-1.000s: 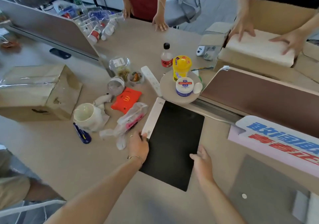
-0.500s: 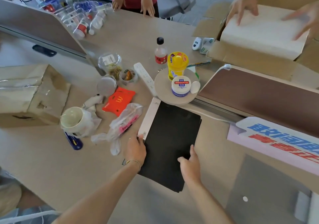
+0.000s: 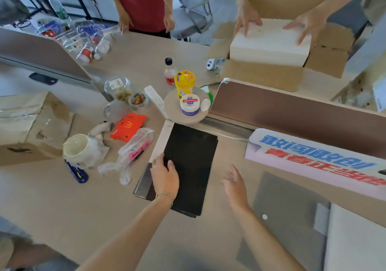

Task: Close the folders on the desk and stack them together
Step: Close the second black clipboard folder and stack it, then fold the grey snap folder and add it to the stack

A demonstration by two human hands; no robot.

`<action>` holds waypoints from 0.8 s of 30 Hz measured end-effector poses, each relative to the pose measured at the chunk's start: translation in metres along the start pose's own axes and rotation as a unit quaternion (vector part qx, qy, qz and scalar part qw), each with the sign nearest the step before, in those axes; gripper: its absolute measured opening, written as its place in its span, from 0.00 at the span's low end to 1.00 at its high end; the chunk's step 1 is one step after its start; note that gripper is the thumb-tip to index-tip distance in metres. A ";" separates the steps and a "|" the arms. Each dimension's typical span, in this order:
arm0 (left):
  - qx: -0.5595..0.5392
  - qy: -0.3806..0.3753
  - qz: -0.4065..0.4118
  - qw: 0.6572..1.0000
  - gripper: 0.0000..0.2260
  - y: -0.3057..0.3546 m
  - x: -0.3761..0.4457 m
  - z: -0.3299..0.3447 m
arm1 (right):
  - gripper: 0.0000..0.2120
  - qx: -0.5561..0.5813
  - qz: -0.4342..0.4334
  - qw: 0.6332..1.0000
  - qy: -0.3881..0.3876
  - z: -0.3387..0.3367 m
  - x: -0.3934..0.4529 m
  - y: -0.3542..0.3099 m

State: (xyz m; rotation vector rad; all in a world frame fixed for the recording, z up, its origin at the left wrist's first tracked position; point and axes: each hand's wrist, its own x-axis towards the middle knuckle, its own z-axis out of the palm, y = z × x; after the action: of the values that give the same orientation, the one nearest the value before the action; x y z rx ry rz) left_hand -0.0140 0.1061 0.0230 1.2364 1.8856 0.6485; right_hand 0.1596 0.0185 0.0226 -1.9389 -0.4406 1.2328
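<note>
A black folder [image 3: 190, 162] with a white spine lies closed on the desk in front of me. My left hand [image 3: 166, 176] rests on its near left part, fingers spread over the cover and the spine edge. Beneath that hand a darker edge of a second folder [image 3: 143, 185] sticks out to the left. To the right of the black folder, my right hand [image 3: 235, 184] hovers open, not touching it. A grey flat folder [image 3: 288, 208] lies further right on the desk.
Left of the folder lie a plastic bag [image 3: 133, 151], a red pouch [image 3: 128, 127], a mug [image 3: 77, 148] and a cardboard box [image 3: 31, 124]. A round stand [image 3: 183, 114] with jars sits at the folder's far end. A brown divider [image 3: 292, 112] and a banner [image 3: 313, 158] bound the right.
My right hand has lifted off the black folder and moved right. My left hand has shifted further onto the cover, and a second folder's edge now shows at the left.
</note>
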 end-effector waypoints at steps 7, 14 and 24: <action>0.001 -0.080 0.026 0.996 0.21 -0.005 -0.079 0.046 | 0.29 0.054 0.017 0.995 0.079 -0.085 -0.034 0.033; 0.111 -0.182 0.021 0.977 0.22 -0.040 -0.154 0.108 | 0.28 0.021 0.090 0.987 0.130 -0.179 -0.068 0.107; 0.164 -0.254 0.045 0.952 0.19 -0.046 -0.215 0.144 | 0.17 0.024 0.135 0.983 0.125 -0.228 -0.093 0.178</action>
State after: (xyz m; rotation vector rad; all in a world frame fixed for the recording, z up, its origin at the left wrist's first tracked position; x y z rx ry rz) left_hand 0.1290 -0.1095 -0.0231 1.5314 1.5403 0.0375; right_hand 0.2953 -0.2522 -0.0058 -2.1266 -0.0175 1.1312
